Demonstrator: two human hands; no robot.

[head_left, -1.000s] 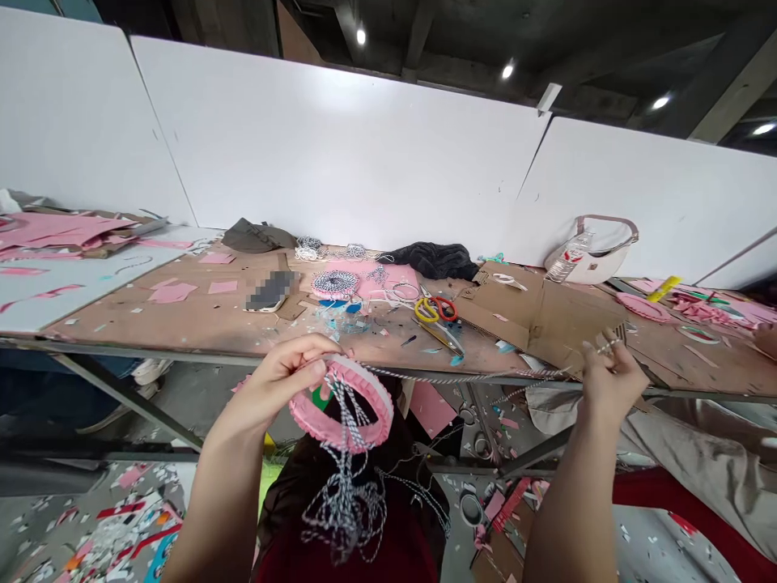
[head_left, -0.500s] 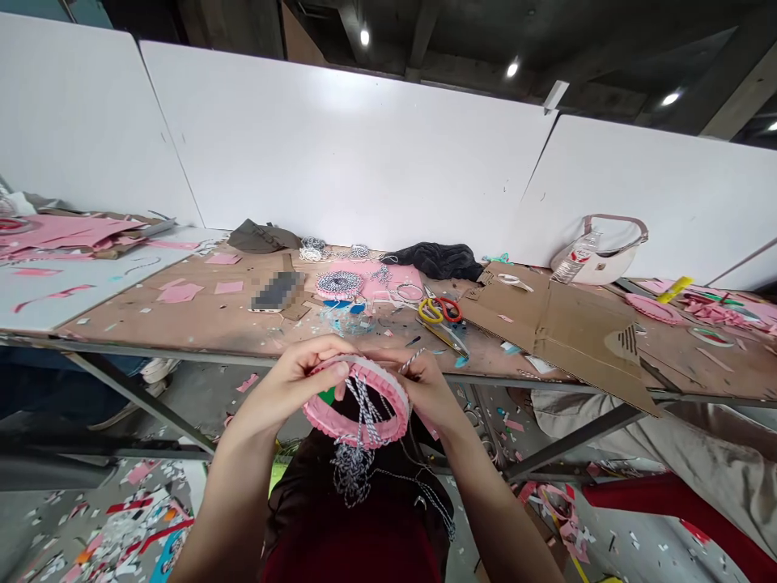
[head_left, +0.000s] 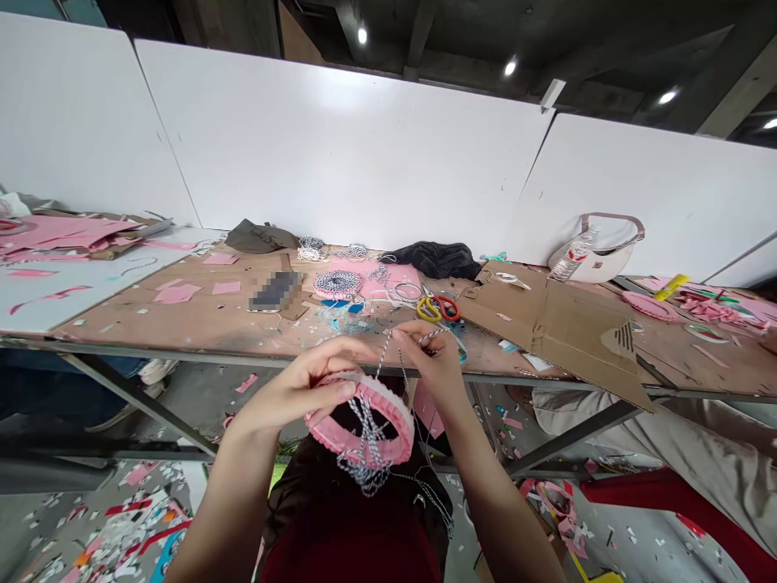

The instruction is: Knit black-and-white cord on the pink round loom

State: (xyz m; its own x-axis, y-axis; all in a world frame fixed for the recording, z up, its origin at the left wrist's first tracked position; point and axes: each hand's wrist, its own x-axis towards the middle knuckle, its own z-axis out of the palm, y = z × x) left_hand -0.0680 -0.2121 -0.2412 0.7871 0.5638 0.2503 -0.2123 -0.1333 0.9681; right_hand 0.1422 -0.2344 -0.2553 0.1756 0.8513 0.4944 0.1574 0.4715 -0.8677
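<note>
A pink ruffled ring (head_left: pixel 397 417) is tilted over my lap, its left side pinched between the thumb and fingers of my left hand (head_left: pixel 319 385). Black-and-white cord (head_left: pixel 369 429) crosses the ring's opening in several strands, and a tangle of it hangs below the lower rim. My right hand (head_left: pixel 432 356) is closed on a strand of this cord, above and right of the ring. From the ring's upper edge the strand runs up to my right fingertips. Loose cord ends trail down toward the right side of my lap.
On the table (head_left: pixel 133 312) lie yellow- and red-handled scissors (head_left: pixel 438 308), a phone (head_left: pixel 274 291), a cord-wound pink disc (head_left: pixel 337 283), and a dark cloth (head_left: pixel 434 261). A cardboard sheet (head_left: pixel 583 332) overhangs the front edge at right, near a white bag (head_left: pixel 600 255). Paper scraps litter the floor.
My right hand has left the ring's right rim and moved up, drawing a strand of cord upward. The ring has shifted slightly down and right, still in my left hand.
</note>
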